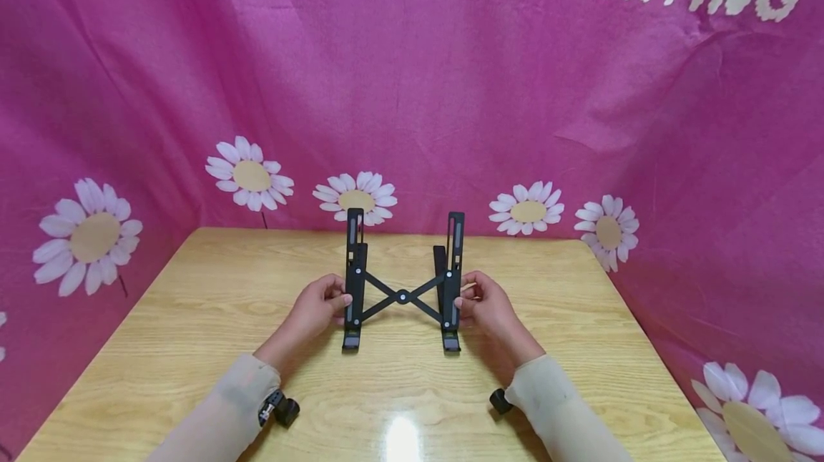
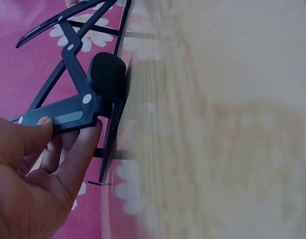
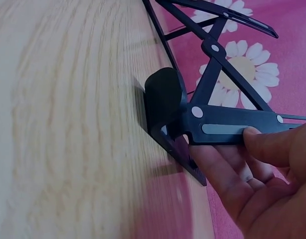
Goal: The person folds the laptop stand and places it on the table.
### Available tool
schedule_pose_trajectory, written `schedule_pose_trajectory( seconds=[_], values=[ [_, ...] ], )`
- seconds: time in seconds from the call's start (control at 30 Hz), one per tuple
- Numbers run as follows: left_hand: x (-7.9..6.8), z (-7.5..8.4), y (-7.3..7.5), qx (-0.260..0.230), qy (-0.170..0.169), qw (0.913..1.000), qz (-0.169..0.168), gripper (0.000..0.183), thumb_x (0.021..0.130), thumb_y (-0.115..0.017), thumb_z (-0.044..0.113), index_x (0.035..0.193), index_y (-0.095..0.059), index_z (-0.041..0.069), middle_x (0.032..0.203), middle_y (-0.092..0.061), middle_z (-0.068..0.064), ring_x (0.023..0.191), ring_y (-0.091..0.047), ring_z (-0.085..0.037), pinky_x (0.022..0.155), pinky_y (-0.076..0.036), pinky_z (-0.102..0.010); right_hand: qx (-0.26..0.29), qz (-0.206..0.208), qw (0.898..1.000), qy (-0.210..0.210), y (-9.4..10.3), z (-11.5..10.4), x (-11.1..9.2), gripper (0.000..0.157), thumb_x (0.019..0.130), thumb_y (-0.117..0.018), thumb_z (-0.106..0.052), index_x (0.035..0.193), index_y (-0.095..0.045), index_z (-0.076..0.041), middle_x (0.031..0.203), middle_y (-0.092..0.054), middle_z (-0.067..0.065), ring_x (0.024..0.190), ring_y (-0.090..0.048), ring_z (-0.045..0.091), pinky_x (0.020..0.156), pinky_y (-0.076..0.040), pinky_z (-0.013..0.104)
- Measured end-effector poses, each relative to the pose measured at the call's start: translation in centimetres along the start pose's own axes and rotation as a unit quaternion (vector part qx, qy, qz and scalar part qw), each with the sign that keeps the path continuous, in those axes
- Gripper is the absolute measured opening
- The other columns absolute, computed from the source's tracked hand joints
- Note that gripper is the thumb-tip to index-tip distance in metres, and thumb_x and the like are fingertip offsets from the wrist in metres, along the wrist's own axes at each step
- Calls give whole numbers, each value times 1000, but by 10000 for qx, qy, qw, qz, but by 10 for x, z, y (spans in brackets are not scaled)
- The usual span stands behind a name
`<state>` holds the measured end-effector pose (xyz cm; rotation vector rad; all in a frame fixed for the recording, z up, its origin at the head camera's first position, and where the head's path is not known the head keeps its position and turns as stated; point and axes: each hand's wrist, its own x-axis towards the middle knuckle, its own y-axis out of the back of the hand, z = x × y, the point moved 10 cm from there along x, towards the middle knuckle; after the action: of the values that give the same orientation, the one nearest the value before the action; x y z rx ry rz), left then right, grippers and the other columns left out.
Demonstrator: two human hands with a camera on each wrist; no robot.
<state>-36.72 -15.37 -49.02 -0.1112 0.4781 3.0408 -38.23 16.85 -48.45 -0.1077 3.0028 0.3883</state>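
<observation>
A black folding laptop stand stands opened out on the wooden table, its two side arms joined by an X-shaped brace with a round pivot in the middle. My left hand grips the left arm, thumb on the top face and fingers beneath. On the other side my right hand pinches the right arm the same way. Both wrist views show the thumb by a grey pad strip on the arm, close to the front lip. The fingertips under the arms are partly hidden.
The light wooden table carries the stand, with a bright reflection near its front. A magenta cloth with white daisies hangs behind and at both sides. Small black wrist devices sit below the cuffs of both sleeves.
</observation>
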Motion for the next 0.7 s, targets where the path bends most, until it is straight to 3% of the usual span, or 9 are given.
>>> schedule_pose_trajectory(
  seconds=[0.4, 0.7],
  values=[
    [5, 4, -13, -206, -108, 9987, -450, 10, 104, -54, 1, 113, -59, 1, 99, -61, -15, 84, -68, -22, 71, -64, -39, -29, -103, 9999, 54, -5, 2, 2, 29, 96, -65, 7, 119, -59, -8, 95, -59, 13, 72, -68, 25, 72, -64, 48],
    [6, 3, -13, -159, -48, 9989, -447, 9, 104, -54, 2, 112, -60, 1, 99, -61, -15, 85, -68, -24, 70, -64, -39, -173, -21, 9995, 262, -11, -2, 4, 29, 94, -67, 8, 116, -59, -8, 92, -57, 11, 71, -66, 23, 65, -64, 46]
  ],
)
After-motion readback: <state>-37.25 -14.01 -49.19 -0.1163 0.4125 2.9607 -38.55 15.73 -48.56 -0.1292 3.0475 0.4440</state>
